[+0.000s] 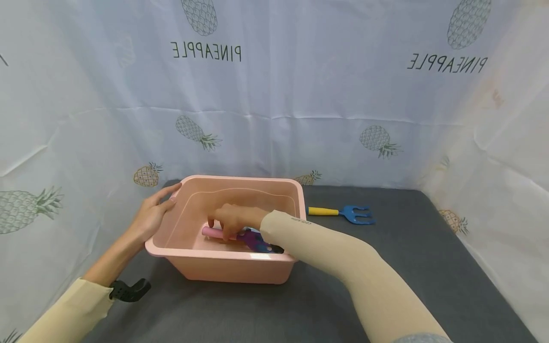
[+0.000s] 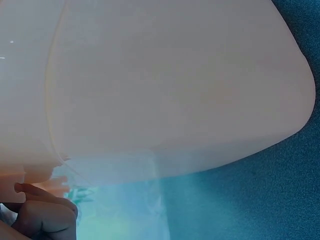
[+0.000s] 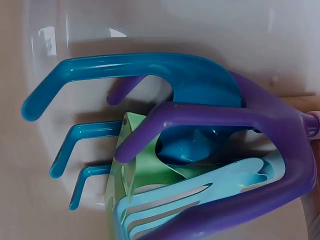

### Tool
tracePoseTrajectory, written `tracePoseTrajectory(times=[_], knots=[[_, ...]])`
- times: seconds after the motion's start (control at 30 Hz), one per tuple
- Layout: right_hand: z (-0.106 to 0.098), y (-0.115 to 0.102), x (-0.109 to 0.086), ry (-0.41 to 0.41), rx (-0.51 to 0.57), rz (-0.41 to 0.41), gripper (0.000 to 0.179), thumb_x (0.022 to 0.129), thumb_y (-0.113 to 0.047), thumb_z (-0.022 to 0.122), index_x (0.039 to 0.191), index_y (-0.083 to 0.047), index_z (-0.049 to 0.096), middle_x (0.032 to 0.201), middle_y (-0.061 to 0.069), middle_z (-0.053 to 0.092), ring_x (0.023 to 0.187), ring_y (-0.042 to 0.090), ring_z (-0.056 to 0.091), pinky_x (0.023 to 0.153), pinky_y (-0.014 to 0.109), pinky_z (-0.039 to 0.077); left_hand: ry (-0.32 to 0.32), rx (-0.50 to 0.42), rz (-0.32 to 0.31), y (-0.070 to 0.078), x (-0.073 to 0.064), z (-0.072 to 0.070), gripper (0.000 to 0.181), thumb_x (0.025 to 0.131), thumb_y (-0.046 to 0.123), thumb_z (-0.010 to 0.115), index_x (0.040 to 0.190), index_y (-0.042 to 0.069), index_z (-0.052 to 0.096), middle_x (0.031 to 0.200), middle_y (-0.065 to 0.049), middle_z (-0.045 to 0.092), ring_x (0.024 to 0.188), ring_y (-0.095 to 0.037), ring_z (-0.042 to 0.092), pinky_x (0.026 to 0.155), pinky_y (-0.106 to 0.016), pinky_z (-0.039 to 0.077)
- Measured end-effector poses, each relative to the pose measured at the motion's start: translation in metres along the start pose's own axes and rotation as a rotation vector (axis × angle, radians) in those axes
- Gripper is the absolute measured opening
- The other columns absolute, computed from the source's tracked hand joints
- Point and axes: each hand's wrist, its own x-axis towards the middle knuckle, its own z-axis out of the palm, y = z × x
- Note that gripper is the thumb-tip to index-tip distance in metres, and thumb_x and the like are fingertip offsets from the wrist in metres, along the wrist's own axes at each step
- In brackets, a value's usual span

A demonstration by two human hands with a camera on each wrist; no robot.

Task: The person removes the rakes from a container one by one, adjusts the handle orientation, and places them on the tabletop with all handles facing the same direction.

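My left hand [image 1: 150, 216] grips the left rim of a pink plastic basin [image 1: 227, 269]. In the left wrist view, its fingers [image 2: 45, 215] show at the lower left beside the basin wall. My right hand [image 1: 233, 219] reaches into the basin, fingers curled at the pink handle of a purple hand rake [image 3: 295, 150]. Under the rake lie a blue hand rake [image 3: 200, 85], a green plastic piece [image 3: 145, 160] and a light-blue slotted tool [image 3: 235, 180]. The right fingertips are mostly hidden in the right wrist view.
On the dark grey table [image 1: 386, 267], right of the basin, lies a blue garden fork [image 1: 356, 214] with a yellow handle. A white pineapple-print curtain [image 1: 274, 95] hangs behind the table and along both sides.
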Motion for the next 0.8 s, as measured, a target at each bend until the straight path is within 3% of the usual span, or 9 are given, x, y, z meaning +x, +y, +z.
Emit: tracePoseTrajectory(times=[0.6,0.8], knots=[[-0.004,0.001,0.0,0.003,0.065,0.005,0.044,0.078,-0.016,0.079,0.112,-0.021,0.053,0.091,0.002,0.062,0.074,0.013,0.06,0.057,0.021,0.053,-0.004,-0.02,0.0,0.002,-0.001,-0.001,0.05,0.105,0.034,0.035,0.153,0.023,0.029,0.147,-0.023,0.041,0.1,-0.004,0.061,0.076,-0.023,0.054],[-0.01,0.0,-0.002,0.021,0.113,-0.039,0.041,0.084,-0.03,0.073,0.116,-0.02,0.048,0.096,0.0,0.06,0.081,0.012,0.058,0.064,0.018,0.053,0.003,-0.014,0.003,0.002,-0.001,-0.001,0.049,0.105,0.033,0.036,0.152,0.022,0.03,0.149,-0.022,0.039,0.099,0.0,0.06,0.076,-0.022,0.053]])
